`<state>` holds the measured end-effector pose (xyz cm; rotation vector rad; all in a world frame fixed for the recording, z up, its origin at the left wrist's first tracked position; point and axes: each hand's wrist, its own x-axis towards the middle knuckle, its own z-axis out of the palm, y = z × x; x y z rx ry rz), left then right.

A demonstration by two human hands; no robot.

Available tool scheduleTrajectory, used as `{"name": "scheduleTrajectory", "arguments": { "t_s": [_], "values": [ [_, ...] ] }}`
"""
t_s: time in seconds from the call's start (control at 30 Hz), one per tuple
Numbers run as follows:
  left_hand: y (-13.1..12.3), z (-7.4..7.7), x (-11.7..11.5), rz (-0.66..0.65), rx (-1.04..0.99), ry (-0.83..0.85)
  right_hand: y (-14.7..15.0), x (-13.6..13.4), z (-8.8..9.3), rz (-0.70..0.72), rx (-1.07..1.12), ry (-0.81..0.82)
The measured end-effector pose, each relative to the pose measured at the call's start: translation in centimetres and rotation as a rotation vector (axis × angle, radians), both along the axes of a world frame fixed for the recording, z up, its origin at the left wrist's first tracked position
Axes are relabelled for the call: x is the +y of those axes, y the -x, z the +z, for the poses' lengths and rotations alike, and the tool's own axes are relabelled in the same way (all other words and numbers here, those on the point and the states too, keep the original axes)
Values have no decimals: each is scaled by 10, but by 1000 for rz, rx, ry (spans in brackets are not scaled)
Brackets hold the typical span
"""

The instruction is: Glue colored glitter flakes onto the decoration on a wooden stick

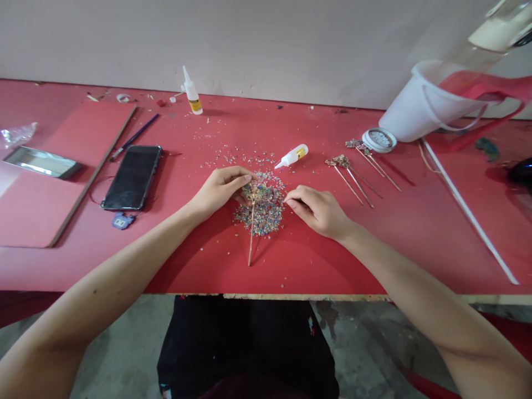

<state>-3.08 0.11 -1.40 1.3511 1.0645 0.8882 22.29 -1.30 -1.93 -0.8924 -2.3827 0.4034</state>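
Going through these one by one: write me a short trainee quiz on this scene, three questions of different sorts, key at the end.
1. Which hand holds the gold-stemmed ornament?
2. True or false: both white bottles lie on their sides.
3. Fill in: many-coloured ____ lie heaped on the red table.

Key: 1. The left hand. 2. False: the bottle near the wall stands upright; the bottle by the heap lies down. 3. Chips.

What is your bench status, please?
Left hand holding gold-stemmed ornament at colored chips. Right hand beside chips, grip unclear. Glue bottle lying just beyond.
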Motion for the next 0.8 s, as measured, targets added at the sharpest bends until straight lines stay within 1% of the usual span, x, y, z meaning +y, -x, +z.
{"name": "scheduleTrajectory", "arguments": {
  "t_s": [0.1,0.27,0.4,0.47,0.57,0.63,0.73,0.8],
  "values": [
    [0,1,0,1,9,8,0,-1,0,-35,60,22],
    [0,0,0,3,-4,-4,0,-3,1,-139,134,50],
    [1,-2,1,-2,-6,-7,0,-4,2,-181,222,47],
    [1,-2,1,-2,-6,-4,0,-3,2,-239,322,57],
    [0,-1,1,0,-7,3,-1,1,-1,-363,513,96],
    [0,-1,0,1,-8,3,-2,5,-4,-442,603,113],
    [1,-1,1,3,-2,0,-4,12,-5,-540,647,104],
    [1,-1,1,7,4,6,-5,14,-5,-551,624,88]
  ]
}}
